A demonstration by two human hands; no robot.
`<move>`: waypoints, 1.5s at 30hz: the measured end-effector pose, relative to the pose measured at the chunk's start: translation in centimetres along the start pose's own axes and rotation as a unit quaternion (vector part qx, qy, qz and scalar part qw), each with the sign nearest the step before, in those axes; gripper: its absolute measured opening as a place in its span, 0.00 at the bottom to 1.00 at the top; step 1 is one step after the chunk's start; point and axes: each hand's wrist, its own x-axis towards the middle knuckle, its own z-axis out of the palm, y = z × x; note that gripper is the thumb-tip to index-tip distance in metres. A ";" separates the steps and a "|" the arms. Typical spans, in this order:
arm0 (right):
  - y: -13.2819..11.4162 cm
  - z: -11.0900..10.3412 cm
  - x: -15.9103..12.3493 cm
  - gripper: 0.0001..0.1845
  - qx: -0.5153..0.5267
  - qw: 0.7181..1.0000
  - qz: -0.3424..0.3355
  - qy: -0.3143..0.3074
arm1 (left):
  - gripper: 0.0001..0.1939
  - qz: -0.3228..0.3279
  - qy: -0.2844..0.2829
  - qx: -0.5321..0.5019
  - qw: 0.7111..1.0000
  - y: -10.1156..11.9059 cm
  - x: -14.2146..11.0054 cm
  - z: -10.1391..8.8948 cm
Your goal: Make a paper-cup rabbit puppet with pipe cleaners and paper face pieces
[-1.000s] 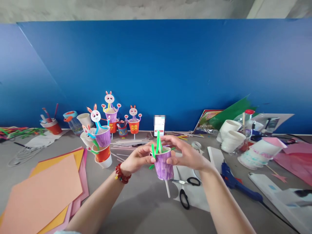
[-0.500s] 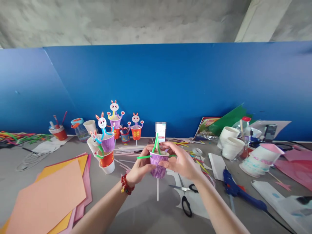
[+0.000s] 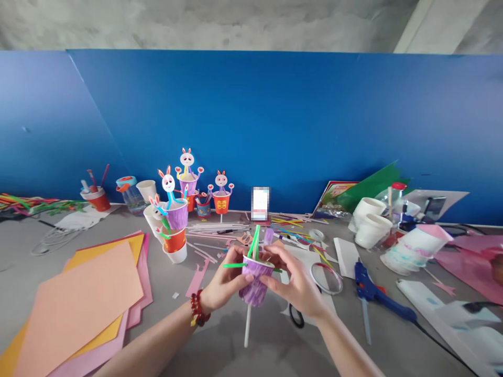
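Closest to me, the left hand (image 3: 228, 280) and right hand (image 3: 291, 280) curl partly closed around a purple paper cup (image 3: 256, 283), held above the gray table (image 3: 220, 340). Beyond, rabbit-faced cups (image 3: 172, 214) stand before a blue partition (image 3: 259, 120).

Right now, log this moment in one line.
left hand: holds purple cup | right hand: same cup | glue gun: on table

A purple-streaked cup (image 3: 257, 283) with bright green strips (image 3: 254, 246), dark red beads (image 3: 197, 309), peach and golden-yellow paper (image 3: 90, 293), a blue glue gun (image 3: 379, 296) and a plain blue partition (image 3: 251, 120) bring colour to a grey tabletop (image 3: 220, 335).
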 end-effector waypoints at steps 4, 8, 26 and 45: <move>0.8 0.4 -0.6 0.24 0.026 0.999 -0.018 0.003 | 0.14 0.017 0.022 0.013 1.000 -0.5 -0.3 -0.5; 1.8 0.4 -1.3 0.24 -0.015 1.000 -0.024 -0.003 | 0.14 0.036 0.012 0.040 0.998 -0.5 -0.2 -0.5; 1.7 -0.3 -1.8 0.29 -0.047 0.998 -0.005 -0.035 | 0.10 -0.062 -0.027 0.033 0.997 0.4 0.2 -1.4; 1.7 -0.4 -1.6 0.26 -0.075 0.997 -0.024 -0.006 | 0.10 -0.021 0.048 0.015 0.999 -0.4 -0.1 -0.1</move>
